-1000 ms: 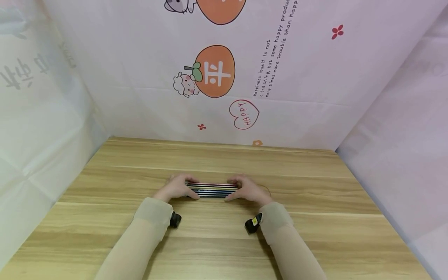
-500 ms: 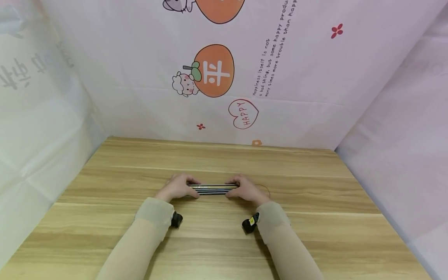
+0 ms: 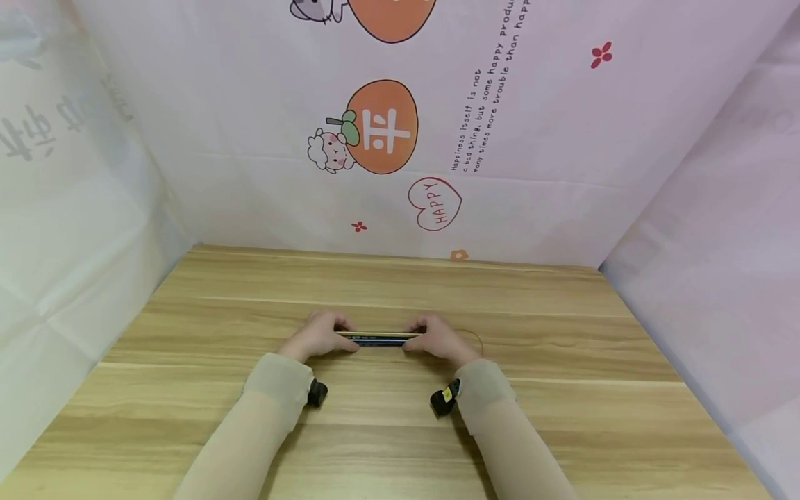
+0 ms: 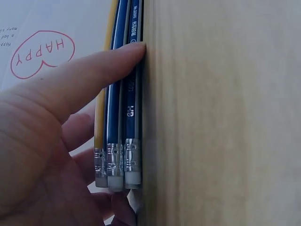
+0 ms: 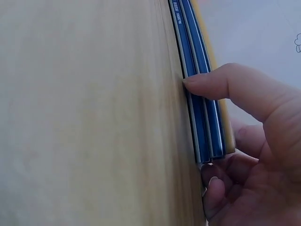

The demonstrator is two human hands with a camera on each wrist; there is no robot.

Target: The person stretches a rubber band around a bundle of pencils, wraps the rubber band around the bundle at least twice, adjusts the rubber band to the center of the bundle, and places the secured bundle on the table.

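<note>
A bundle of blue and yellow pencils (image 3: 378, 341) lies crosswise on the wooden table between my hands. My left hand (image 3: 319, 336) grips the eraser end, thumb across the near side and fingers behind. In the left wrist view, silver ferrules and white erasers show on the blue pencils (image 4: 114, 113), with a yellow pencil (image 4: 99, 127) on the far side. At the other end, my right hand (image 3: 437, 338) holds the pencils' plain flat ends (image 5: 214, 127) the same way. How many pencils the bundle has is partly hidden by the fingers.
A thin yellowish loop (image 3: 480, 341), like a rubber band, lies on the table (image 3: 387, 430) just right of my right hand. A printed cloth (image 3: 262, 201) hangs behind the table, and white cloth walls stand on both sides.
The pencils have been squeezed from a wider, flatter row into a narrower bundle. A yellow pencil now sits on top at the far side. Both hands stay at the ends.
</note>
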